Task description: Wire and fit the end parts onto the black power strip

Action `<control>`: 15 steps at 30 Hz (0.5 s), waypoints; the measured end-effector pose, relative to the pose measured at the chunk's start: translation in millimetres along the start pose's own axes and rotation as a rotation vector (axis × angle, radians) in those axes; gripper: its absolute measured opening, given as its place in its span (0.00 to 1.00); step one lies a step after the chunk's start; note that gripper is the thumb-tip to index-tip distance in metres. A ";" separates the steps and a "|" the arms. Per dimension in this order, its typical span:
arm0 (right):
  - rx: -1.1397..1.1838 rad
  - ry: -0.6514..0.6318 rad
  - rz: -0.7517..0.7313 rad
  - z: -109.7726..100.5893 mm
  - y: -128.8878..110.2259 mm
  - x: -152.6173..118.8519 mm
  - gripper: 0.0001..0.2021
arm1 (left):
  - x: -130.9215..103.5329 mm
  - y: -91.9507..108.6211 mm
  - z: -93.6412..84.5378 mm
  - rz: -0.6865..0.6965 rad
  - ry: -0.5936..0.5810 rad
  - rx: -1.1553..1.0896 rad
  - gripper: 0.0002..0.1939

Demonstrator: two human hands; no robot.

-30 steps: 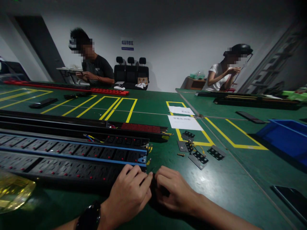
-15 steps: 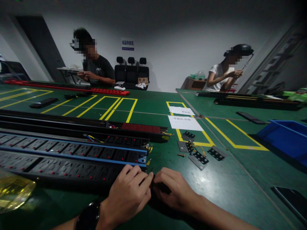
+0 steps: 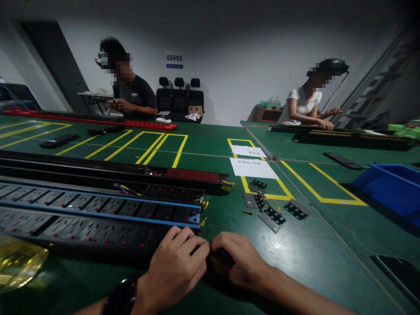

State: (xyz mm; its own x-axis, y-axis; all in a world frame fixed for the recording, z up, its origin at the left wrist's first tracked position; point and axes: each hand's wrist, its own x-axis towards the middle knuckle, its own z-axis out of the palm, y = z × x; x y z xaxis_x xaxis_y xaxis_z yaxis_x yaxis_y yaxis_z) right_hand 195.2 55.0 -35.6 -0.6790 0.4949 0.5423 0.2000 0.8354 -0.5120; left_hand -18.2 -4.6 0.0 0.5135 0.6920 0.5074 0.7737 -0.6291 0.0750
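Note:
My left hand [image 3: 179,264] is closed at the right end of the nearest black socket strip [image 3: 98,232], its fingertips curled down out of sight. Just right of it, my right hand [image 3: 241,262] is closed too, thumb and fingers bent together beside the strip's end. The fingertips of both hands nearly meet; whatever they pinch is hidden. A blue-edged socket strip [image 3: 108,204] lies directly behind, with yellow wires at its end. Metal brackets [image 3: 273,215] and a brass screw [image 3: 247,212] lie on the green table to the right.
A yellow transparent bag [image 3: 21,264] sits at lower left. Paper sheets [image 3: 252,168] lie beyond the brackets. To the right are a blue bin [image 3: 390,190] and a phone [image 3: 398,278]. Two people [image 3: 136,94] work across the table.
My hands have barely moved; the right fingers shifted slightly at the strip's end. The person at the right has lowered their hands toward the table.

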 end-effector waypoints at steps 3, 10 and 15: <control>0.015 -0.003 -0.006 0.7 1.9 -1.0 0.05 | -0.4 -0.4 1.4 0.004 0.036 -0.010 0.07; -0.051 -0.024 -0.078 1.3 4.0 -4.2 0.10 | -0.5 0.3 1.2 -0.020 0.022 -0.010 0.06; -0.051 -0.050 -0.002 0.9 1.1 -1.6 0.04 | 0.5 1.0 0.5 -0.045 -0.022 0.026 0.09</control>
State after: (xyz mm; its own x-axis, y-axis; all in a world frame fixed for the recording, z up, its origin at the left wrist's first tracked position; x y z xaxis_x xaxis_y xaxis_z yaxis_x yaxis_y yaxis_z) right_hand 195.9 54.9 -37.7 -0.7134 0.4821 0.5087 0.2336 0.8479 -0.4759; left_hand -17.1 -4.8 -0.1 0.4854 0.7274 0.4850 0.8055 -0.5878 0.0754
